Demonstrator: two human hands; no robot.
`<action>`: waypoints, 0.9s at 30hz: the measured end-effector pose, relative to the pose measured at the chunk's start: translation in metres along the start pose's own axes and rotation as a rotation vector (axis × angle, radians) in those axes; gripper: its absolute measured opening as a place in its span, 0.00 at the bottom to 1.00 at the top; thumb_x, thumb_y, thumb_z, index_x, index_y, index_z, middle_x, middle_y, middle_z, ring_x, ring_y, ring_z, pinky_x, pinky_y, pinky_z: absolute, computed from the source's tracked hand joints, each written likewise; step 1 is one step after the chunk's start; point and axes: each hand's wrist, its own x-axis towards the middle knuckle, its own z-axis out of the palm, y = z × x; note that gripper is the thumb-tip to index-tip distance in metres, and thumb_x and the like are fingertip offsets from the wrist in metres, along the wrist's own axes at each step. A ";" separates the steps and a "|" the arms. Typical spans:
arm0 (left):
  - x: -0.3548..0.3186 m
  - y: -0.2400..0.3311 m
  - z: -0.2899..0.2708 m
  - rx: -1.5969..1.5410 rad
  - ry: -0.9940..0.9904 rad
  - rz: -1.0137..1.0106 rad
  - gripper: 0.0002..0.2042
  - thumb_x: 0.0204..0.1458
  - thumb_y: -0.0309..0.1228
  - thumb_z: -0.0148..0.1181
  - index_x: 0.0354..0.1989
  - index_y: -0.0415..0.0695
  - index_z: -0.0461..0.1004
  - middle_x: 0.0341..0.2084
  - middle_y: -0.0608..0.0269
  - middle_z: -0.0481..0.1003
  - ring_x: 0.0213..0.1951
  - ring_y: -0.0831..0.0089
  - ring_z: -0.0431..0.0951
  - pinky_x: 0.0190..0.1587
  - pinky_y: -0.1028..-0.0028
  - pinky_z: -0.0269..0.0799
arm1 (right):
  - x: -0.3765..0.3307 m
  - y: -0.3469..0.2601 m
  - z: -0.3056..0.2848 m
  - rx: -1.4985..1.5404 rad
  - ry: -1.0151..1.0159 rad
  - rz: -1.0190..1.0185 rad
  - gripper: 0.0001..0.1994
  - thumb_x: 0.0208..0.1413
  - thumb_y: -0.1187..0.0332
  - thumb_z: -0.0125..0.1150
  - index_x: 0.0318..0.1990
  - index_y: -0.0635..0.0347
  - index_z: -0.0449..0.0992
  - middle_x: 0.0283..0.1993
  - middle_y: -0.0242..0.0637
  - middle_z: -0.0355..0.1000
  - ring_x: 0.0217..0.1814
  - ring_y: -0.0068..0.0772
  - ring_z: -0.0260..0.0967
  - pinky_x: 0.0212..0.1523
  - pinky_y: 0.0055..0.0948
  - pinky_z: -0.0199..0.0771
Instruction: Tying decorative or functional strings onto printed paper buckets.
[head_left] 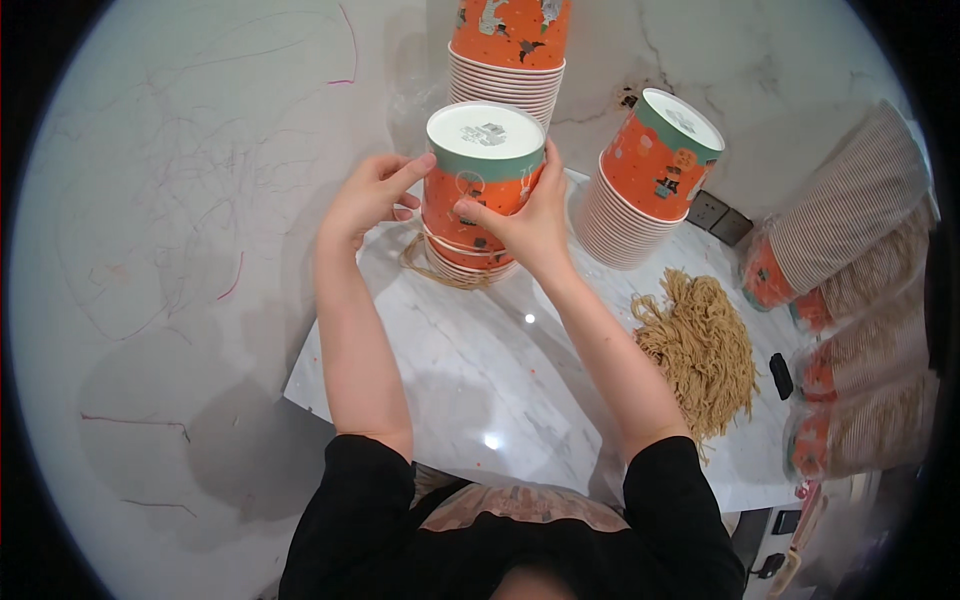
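An orange paper bucket [470, 195] with a green band and white base stands upside down at the top of a nested stack on the marble-patterned table [480, 390]. My right hand [530, 222] curves round its right side, thumb on the front and fingers toward the back. At the left side my left hand [370, 195] rests its fingertips against the bucket; its lower fingers are curled beside the wall. Lower down, a loop of tan string [410, 258] lies around the stack's white rims and sticks out on the left.
Behind stands a taller bucket stack [508, 75]; another stack [640, 180] leans at the right. A heap of tan strings [705, 350] lies beside my right forearm. Several plastic-wrapped bucket stacks [840, 220] lie at the far right, near a small black object [780, 376]. A scribbled wall [190, 220] is at left.
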 end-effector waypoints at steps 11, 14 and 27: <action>0.000 -0.002 0.004 0.101 -0.028 0.019 0.30 0.57 0.57 0.63 0.45 0.36 0.80 0.35 0.64 0.78 0.30 0.79 0.77 0.32 0.77 0.74 | -0.012 0.017 0.007 -0.017 0.019 0.004 0.70 0.30 0.48 0.86 0.74 0.66 0.38 0.70 0.59 0.50 0.74 0.60 0.47 0.71 0.53 0.56; 0.008 -0.009 -0.002 0.176 -0.076 -0.083 0.29 0.58 0.57 0.62 0.48 0.38 0.79 0.42 0.62 0.79 0.31 0.78 0.76 0.34 0.77 0.74 | -0.017 0.021 0.005 0.001 0.007 -0.027 0.69 0.32 0.49 0.86 0.74 0.67 0.38 0.70 0.59 0.49 0.74 0.59 0.47 0.72 0.52 0.55; -0.001 -0.014 -0.019 0.411 0.348 0.046 0.30 0.53 0.54 0.67 0.45 0.33 0.80 0.33 0.53 0.81 0.32 0.69 0.81 0.41 0.68 0.76 | 0.056 0.040 -0.165 -0.567 0.579 -0.196 0.28 0.49 0.57 0.76 0.58 0.48 0.75 0.68 0.55 0.53 0.72 0.58 0.49 0.70 0.51 0.53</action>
